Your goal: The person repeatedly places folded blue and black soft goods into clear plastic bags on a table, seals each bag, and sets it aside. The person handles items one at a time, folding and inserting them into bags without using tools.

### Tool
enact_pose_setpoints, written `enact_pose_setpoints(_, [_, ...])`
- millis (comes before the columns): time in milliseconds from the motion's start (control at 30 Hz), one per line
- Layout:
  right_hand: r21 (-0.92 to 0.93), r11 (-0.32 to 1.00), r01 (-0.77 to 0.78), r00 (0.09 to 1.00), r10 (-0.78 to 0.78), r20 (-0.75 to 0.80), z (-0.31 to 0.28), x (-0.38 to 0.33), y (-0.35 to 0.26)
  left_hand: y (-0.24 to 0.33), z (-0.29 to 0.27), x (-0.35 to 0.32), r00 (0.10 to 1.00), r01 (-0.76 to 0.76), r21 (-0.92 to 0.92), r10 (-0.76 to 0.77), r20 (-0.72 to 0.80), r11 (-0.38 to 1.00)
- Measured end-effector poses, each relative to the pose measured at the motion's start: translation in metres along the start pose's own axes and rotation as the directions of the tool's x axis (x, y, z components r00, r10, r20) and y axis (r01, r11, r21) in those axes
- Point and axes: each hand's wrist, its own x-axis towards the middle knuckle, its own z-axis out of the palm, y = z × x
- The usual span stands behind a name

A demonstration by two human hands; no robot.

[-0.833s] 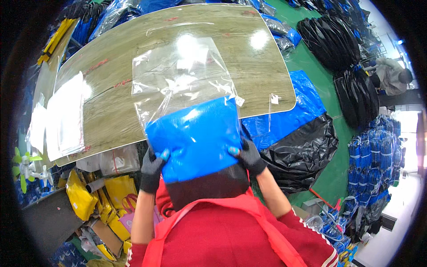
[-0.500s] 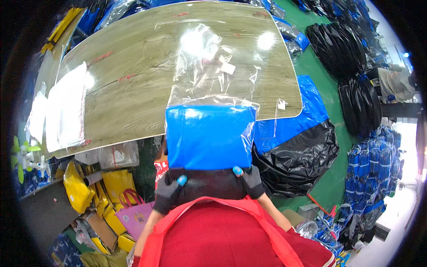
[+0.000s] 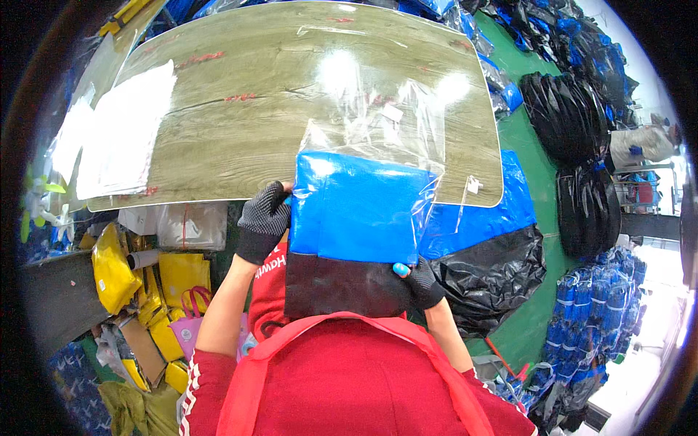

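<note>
A folded blue-and-black sheet (image 3: 356, 207) lies over the near edge of the wood-grain table (image 3: 233, 145). Its blue part sits inside a clear plastic bag (image 3: 422, 109), which stretches away across the tabletop. The black part hangs out toward me. My left hand (image 3: 265, 218), in a dark dotted glove, is closed at the bag's left edge; its fingertips are partly hidden. At the lower right corner, my right hand (image 3: 423, 283) pinches the sheet, its blue-tipped thumb on top and the other fingers underneath. A small white tag (image 3: 392, 112) shows by the bag's far part.
Clear plastic sleeves (image 3: 127, 134) lie stacked at the table's left. A blue-and-black heap (image 3: 487, 272) spreads on the green floor to the right, with black bundles (image 3: 567, 123) beyond it. Yellow packages (image 3: 116, 272) crowd the lower left. Blue tied bundles (image 3: 596, 312) stand far right.
My left hand has moved up from the black near part to the bag's left edge. The right hand keeps its grip near the lower right corner. The view has shifted slightly.
</note>
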Motion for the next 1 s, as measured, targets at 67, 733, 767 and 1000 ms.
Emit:
enact_pose_setpoints(67, [-0.171,0.981,0.094,0.989,-0.112,-0.093,0.007,0.001,0.002,0.006,0.004,-0.004,0.992,-0.058,0.24,0.083,-0.092,0.969])
enact_pose_setpoints(733, [-0.008,0.998,0.067,0.996,-0.067,-0.054,0.021,0.011,-0.034,0.022,-0.004,-0.057,0.927,0.368,-0.352,-0.312,0.206,0.86])
enact_pose_setpoints(767, [-0.01,0.995,0.103,0.995,-0.103,-0.014,0.025,-0.001,-0.035,0.038,-0.008,-0.069,0.932,0.35,-0.326,-0.292,0.216,0.878])
enact_pose_setpoints(1000, [-0.372,0.915,-0.156,0.976,0.085,-0.202,0.026,-0.037,0.003,0.023,0.018,-0.146,0.885,0.465,-0.226,-0.453,0.103,0.856])
